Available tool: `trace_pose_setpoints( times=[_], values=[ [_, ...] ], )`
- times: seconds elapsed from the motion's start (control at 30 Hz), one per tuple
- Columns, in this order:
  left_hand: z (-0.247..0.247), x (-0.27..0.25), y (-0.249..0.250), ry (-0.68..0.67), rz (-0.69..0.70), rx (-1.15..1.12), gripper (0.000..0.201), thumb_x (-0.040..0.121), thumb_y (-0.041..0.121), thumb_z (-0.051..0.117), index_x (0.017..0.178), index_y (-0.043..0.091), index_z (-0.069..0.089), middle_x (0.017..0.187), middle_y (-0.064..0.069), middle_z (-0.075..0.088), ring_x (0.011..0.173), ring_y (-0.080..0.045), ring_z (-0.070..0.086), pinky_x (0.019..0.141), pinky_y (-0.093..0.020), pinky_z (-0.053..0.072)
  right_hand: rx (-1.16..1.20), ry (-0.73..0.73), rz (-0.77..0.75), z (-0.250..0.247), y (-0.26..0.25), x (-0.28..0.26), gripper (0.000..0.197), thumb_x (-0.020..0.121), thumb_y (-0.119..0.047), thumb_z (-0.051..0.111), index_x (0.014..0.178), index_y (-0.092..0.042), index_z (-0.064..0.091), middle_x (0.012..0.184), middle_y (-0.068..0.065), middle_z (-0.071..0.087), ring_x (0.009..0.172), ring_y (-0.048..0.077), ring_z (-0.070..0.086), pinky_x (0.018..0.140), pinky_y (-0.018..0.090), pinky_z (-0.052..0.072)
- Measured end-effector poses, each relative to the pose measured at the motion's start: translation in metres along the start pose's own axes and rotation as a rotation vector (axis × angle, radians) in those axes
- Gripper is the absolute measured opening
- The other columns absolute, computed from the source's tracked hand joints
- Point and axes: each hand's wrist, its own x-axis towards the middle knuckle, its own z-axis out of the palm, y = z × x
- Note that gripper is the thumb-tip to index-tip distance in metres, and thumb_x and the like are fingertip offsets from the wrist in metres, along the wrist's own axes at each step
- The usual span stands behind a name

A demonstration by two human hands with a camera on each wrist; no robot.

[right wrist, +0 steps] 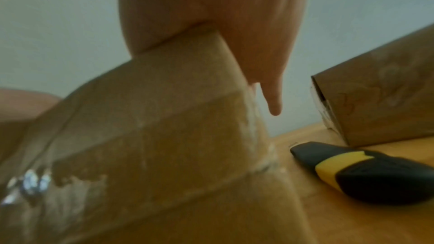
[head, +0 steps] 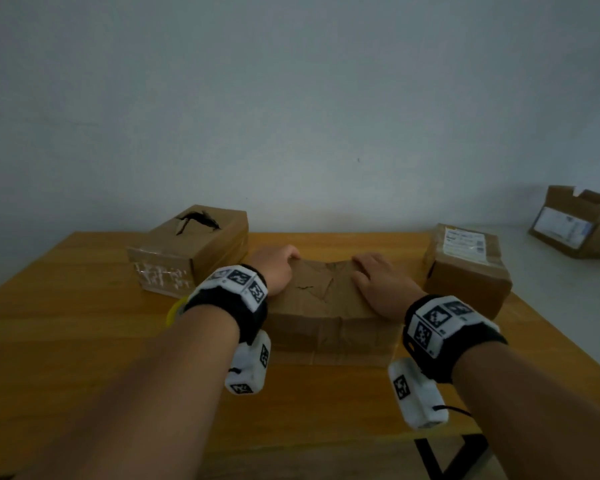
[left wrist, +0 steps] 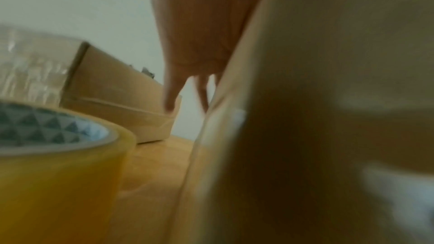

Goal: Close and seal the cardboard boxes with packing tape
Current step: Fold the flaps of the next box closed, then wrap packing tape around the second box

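A crumpled brown cardboard box (head: 321, 306) lies in the middle of the wooden table (head: 84, 327) with its top flaps down. My left hand (head: 278, 268) rests on its top left edge, fingers straight and reaching down past the side (left wrist: 192, 44). My right hand (head: 374, 282) lies flat on the top right, palm pressing a corner (right wrist: 234, 16). A yellow tape roll (left wrist: 58, 173) stands on the table left of the box, mostly hidden behind my left wrist in the head view (head: 174, 310). Neither hand holds anything.
A taped box with a torn top (head: 191, 251) sits at the back left. A labelled box (head: 465, 271) sits at the right. A black-and-yellow utility knife (right wrist: 366, 172) lies between it and the middle box. An open box (head: 575, 223) stands on a white surface far right.
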Motion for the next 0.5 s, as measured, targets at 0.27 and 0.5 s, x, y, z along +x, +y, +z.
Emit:
trace_pose_setpoints(
  times=[0.27, 0.5],
  values=[
    [0.009, 0.008, -0.015, 0.081, 0.036, -0.039, 0.037, 0.104, 0.026, 0.024, 0.129, 0.014, 0.050, 0.132, -0.008, 0.051, 0.117, -0.024, 0.049, 0.096, -0.032, 0.040, 0.080, 0.007, -0.002, 0.001, 0.005, -0.001, 0.048, 0.106, -0.029, 0.022, 0.152, -0.016, 0.023, 0.159, 0.001, 0.018, 0.145, 0.017, 0.018, 0.115, 0.030, 0.017],
    [-0.026, -0.008, -0.027, 0.099, -0.008, -0.115, 0.045, 0.102, 0.037, 0.029, 0.142, 0.018, 0.037, 0.142, -0.009, 0.044, 0.125, -0.026, 0.046, 0.103, -0.039, 0.037, -0.097, -0.039, 0.009, -0.013, -0.010, -0.005, 0.048, 0.105, -0.032, 0.027, 0.150, -0.013, 0.027, 0.156, 0.006, 0.026, 0.140, 0.023, 0.030, 0.112, 0.033, 0.027]
  ],
)
